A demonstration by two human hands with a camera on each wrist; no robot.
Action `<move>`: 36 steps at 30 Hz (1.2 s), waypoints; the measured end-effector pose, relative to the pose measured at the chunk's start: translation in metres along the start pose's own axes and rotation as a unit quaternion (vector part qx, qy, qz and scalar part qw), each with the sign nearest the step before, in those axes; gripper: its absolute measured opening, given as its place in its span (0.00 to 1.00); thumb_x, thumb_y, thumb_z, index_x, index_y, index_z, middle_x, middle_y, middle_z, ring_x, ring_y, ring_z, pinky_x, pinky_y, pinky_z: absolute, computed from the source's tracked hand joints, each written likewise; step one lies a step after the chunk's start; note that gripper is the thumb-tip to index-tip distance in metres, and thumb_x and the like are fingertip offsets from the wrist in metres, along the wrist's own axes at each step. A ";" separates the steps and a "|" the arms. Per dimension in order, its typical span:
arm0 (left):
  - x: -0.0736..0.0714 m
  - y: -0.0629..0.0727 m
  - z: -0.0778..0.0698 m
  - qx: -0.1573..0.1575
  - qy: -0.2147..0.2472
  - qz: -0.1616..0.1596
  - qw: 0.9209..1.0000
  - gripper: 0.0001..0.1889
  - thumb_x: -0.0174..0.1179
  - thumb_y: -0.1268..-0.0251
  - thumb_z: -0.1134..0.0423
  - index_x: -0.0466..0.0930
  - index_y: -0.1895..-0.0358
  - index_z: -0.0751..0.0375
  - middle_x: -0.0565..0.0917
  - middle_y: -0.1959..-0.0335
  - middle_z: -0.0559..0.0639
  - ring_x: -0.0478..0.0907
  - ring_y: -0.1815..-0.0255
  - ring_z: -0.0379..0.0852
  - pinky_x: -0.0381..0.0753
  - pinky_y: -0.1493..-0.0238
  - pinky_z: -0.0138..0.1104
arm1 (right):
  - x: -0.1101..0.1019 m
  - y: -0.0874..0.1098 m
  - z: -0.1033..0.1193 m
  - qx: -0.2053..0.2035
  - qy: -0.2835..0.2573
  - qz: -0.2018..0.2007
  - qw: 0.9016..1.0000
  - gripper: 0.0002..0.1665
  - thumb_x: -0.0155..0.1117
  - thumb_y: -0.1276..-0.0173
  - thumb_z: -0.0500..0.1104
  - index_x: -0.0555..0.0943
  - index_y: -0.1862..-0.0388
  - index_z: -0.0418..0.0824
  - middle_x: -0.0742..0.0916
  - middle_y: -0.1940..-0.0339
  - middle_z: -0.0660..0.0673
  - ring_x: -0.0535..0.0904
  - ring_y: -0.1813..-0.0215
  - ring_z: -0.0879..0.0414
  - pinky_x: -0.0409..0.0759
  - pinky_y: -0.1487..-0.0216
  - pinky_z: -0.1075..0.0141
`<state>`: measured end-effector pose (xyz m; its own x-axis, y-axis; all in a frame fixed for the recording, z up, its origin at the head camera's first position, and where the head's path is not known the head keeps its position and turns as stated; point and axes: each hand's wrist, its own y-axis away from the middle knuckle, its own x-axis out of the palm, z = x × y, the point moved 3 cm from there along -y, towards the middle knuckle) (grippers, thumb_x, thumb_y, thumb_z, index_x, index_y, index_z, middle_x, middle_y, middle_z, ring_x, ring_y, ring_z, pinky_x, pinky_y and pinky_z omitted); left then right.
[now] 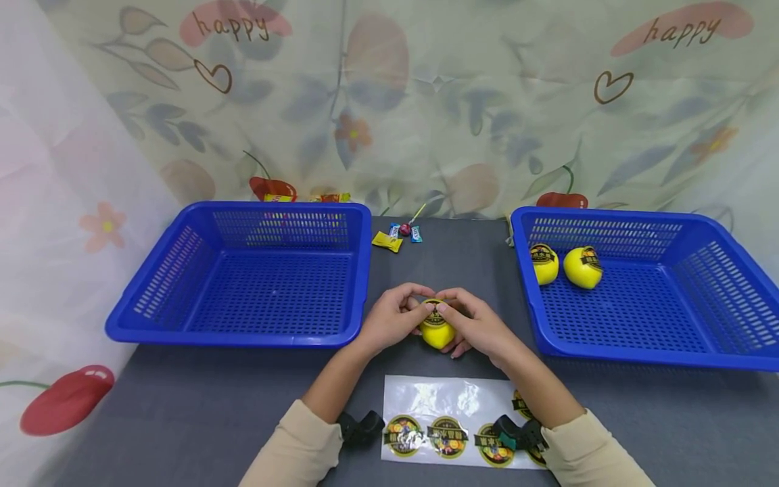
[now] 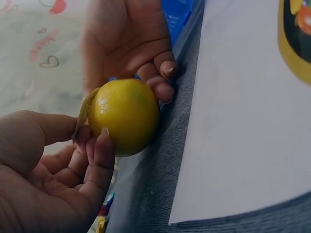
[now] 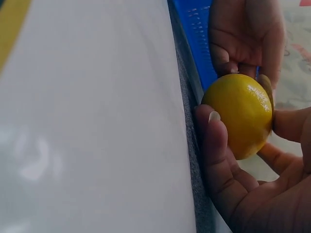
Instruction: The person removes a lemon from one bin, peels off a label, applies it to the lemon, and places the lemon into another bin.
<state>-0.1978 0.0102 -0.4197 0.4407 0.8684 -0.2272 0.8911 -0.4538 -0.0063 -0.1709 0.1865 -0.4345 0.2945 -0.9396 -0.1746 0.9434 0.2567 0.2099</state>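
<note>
Both hands hold one yellow lemon (image 1: pixel 437 336) above the table, between two blue baskets. A round black-and-gold sticker (image 1: pixel 435 313) lies on its upper side, under both thumbs. My left hand (image 1: pixel 394 316) grips the lemon from the left, its thumb pressing the sticker. From the other side my right hand (image 1: pixel 481 327) grips it, thumb on the sticker and fingers curled behind. In the left wrist view the sticker's edge (image 2: pixel 84 114) stands slightly off the lemon (image 2: pixel 127 119). The right wrist view shows right fingertips around the glossy lemon (image 3: pixel 238 114).
A white sticker sheet (image 1: pixel 450 392) with several round labels lies in front, partly under the right forearm. The left blue basket (image 1: pixel 237 340) has nothing in it; the right blue basket (image 1: pixel 657 358) holds two labelled lemons (image 1: pixel 583 268). Wrapped candies (image 1: pixel 387 241) and a lollipop (image 1: pixel 406 230) lie behind.
</note>
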 end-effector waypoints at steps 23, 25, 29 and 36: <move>-0.002 0.000 0.012 -0.021 0.063 0.081 0.995 0.18 0.53 0.28 0.72 0.74 0.37 0.69 0.77 0.72 0.58 0.79 0.72 0.47 0.85 0.63 0.40 | -0.003 -0.001 0.000 0.006 0.017 0.006 1.000 0.22 0.52 0.19 0.47 0.71 0.32 0.41 0.77 0.48 0.34 0.84 0.72 0.45 0.84 0.73 0.56; -0.002 0.000 0.012 -0.025 0.071 0.087 0.993 0.19 0.53 0.28 0.72 0.73 0.36 0.69 0.77 0.73 0.58 0.79 0.72 0.46 0.85 0.63 0.40 | -0.004 -0.001 0.000 0.006 0.023 0.005 1.000 0.21 0.52 0.19 0.46 0.71 0.32 0.41 0.78 0.51 0.35 0.83 0.73 0.46 0.83 0.74 0.58; 0.000 0.000 0.012 -0.040 0.079 0.085 0.992 0.19 0.54 0.28 0.72 0.72 0.35 0.67 0.77 0.75 0.57 0.80 0.75 0.46 0.86 0.65 0.40 | -0.007 -0.001 0.000 0.007 0.031 0.007 0.999 0.22 0.52 0.19 0.47 0.71 0.32 0.41 0.79 0.54 0.36 0.81 0.74 0.48 0.82 0.75 0.60; 0.004 0.002 0.014 -0.079 0.104 0.084 0.988 0.19 0.54 0.25 0.69 0.70 0.34 0.61 0.75 0.78 0.54 0.78 0.78 0.46 0.86 0.68 0.41 | -0.011 -0.001 -0.003 0.015 0.020 0.016 1.000 0.22 0.52 0.19 0.46 0.71 0.31 0.41 0.80 0.53 0.37 0.78 0.75 0.51 0.77 0.79 0.65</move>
<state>-0.1956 0.0099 -0.4339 0.5820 0.8132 -0.0072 0.8020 -0.5725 0.1707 -0.1750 0.1973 -0.4354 0.3302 -0.9210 -0.2065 0.9289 0.2783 0.2443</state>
